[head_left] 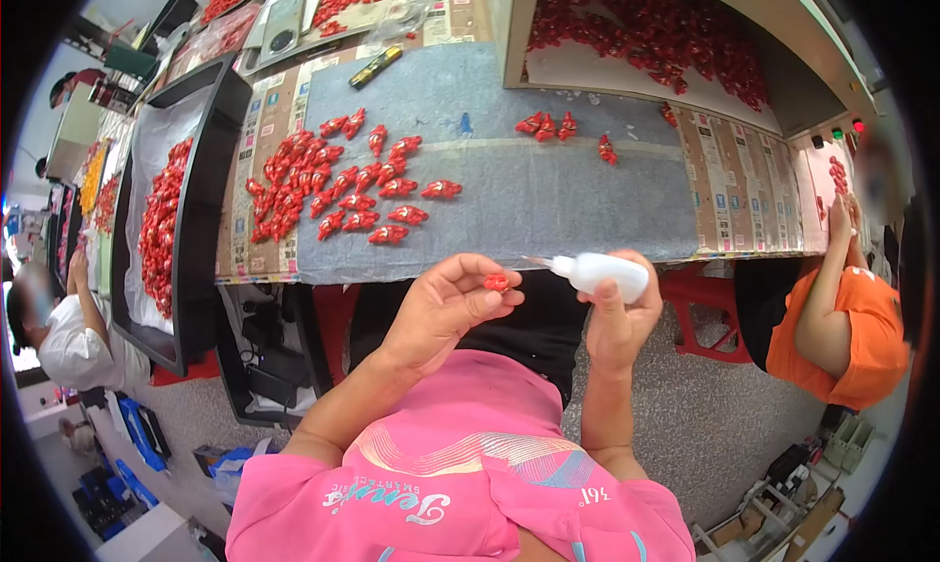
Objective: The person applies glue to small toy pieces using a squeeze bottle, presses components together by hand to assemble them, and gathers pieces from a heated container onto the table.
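Observation:
Just in front of the table edge, my left hand (446, 305) pinches a small red plastic piece (496, 282) between thumb and fingertips. My right hand (624, 319) is wrapped round a white squeeze bottle (609, 274) with a thin needle tip. The bottle lies nearly level, its tip pointing left toward the red piece and a little apart from it. Beyond my left hand, a heap of small red figures (294, 180) spreads over the blue-grey table mat (509, 200). Several more red figures (548, 125) lie farther back.
A black tray (201, 210) of red pieces stands at the left. A light-coloured box (519, 33) with many dark red parts sits at the back right. A marker-like tube (375, 67) and a phone (284, 23) lie at the back. Co-workers sit on both sides.

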